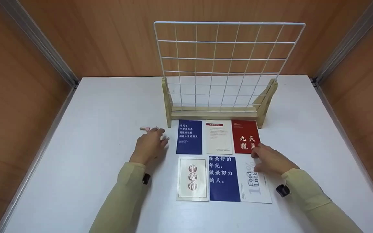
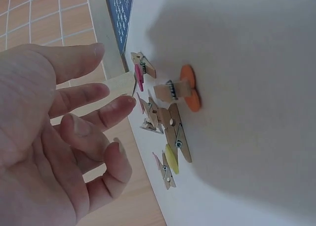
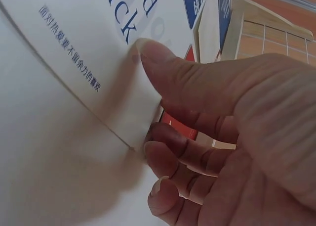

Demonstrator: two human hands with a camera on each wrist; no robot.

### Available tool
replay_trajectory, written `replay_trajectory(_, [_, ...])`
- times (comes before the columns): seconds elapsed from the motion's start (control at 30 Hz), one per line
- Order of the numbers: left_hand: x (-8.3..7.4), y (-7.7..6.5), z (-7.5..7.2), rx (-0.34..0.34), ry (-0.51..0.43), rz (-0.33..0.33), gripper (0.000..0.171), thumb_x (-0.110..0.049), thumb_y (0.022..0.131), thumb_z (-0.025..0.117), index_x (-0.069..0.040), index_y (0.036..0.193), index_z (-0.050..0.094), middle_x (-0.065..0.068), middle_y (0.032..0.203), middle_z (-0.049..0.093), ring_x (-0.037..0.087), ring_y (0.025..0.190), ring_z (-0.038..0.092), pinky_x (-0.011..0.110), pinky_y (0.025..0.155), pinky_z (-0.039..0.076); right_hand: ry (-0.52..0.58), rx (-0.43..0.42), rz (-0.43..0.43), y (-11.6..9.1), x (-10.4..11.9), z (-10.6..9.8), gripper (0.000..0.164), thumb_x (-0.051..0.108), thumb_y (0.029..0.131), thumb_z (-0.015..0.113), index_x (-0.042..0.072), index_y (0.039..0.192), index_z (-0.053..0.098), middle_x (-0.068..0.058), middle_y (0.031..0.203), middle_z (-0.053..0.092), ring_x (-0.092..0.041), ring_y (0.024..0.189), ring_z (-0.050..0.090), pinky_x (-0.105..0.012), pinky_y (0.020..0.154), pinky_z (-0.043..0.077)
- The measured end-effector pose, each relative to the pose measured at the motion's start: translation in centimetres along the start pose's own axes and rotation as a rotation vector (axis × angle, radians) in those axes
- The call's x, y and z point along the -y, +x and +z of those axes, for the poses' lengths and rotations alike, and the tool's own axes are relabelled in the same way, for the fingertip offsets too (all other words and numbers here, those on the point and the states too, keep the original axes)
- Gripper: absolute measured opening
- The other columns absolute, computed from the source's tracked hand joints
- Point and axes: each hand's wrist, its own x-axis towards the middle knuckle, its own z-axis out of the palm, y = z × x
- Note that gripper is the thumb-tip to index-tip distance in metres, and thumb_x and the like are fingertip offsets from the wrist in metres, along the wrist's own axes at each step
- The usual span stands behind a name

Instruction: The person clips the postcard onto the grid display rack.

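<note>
postcard (image 1: 255, 183) lengthwise toward rack (image 1: 214, 114)

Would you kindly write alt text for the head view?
A person's right hand is at one corner of the Good Luck card, the left hand beside a clothespin. Six cards form two rows of three on a white table, before a wire grid on a wooden stand.

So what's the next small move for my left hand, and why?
I'd probably bring your left hand to the small wooden spring clothespin with the orange decoration and pinch it. In the left wrist view the hand holds nothing, and that clothespin sits nearby on the white table, nothing lying over it.
</note>
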Motion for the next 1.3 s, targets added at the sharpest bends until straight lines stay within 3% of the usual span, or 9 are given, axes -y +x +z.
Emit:
replay_trajectory(0.2, [-0.2,-0.2,0.0,0.013,-0.006,-0.032,0.037,-0.025,0.097,0.066,-0.004,0.128,0.065,0.015,0.120,0.065,0.033,0.098,0.068,0.049,0.088,0.052,-0.009,-0.005,-0.005,-0.1,0.4,-0.1,0.042,0.007,0.076,0.084,0.003,0.111,0.062,-0.006,0.104,0.057,-0.027,0.098,0.052,-0.050,0.091,0.047])
replay_trajectory(0.5, [-0.4,-0.1,0.1,0.035,-0.028,-0.061,0.028,-0.018,0.092,0.073,-0.005,0.116,0.069,0.012,0.111,0.066,0.026,0.087,0.066,0.045,0.086,0.053,-0.031,0.002,0.010,-0.1,0.4,-0.2,0.043,0.009,0.076,0.085,0.007,0.110,0.059,-0.006,0.103,0.056,-0.028,0.096,0.050,-0.050,0.087,0.047])
replay_trajectory(0.8, [-0.5,-0.2,0.4,0.006,-0.018,-0.036,0.027,-0.021,0.094,0.070,-0.003,0.114,0.072,0.012,0.105,0.068,0.027,0.086,0.068,0.045,0.082,0.054,-0.016,0.025,0.020,-0.1,0.5,-0.3,0.043,0.008,0.078,0.082,0.009,0.112,0.056,-0.005,0.105,0.057,-0.028,0.098,0.052,-0.051,0.088,0.047])
replay_trajectory(1.07, [-0.7,-0.1,0.8,0.004,-0.004,-0.030,0.019,-0.015,0.092,0.071,-0.003,0.107,0.074,0.010,0.094,0.069,0.024,0.077,0.065,0.044,0.076,0.054,0.020,0.008,-0.008,-0.3,0.2,-0.5,0.036,0.003,0.080,0.078,0.008,0.107,0.057,-0.006,0.102,0.058,-0.028,0.098,0.053,-0.049,0.087,0.046])
replay_trajectory(1.3, [-0.4,0.0,1.1,-0.013,-0.008,-0.001,0.013,-0.007,0.095,0.066,-0.003,0.104,0.074,0.010,0.092,0.069,0.026,0.080,0.067,0.042,0.074,0.054,0.049,-0.002,0.012,-0.3,0.3,-0.6,0.034,0.002,0.079,0.078,0.010,0.105,0.057,-0.007,0.102,0.058,-0.028,0.097,0.053,-0.050,0.085,0.046])
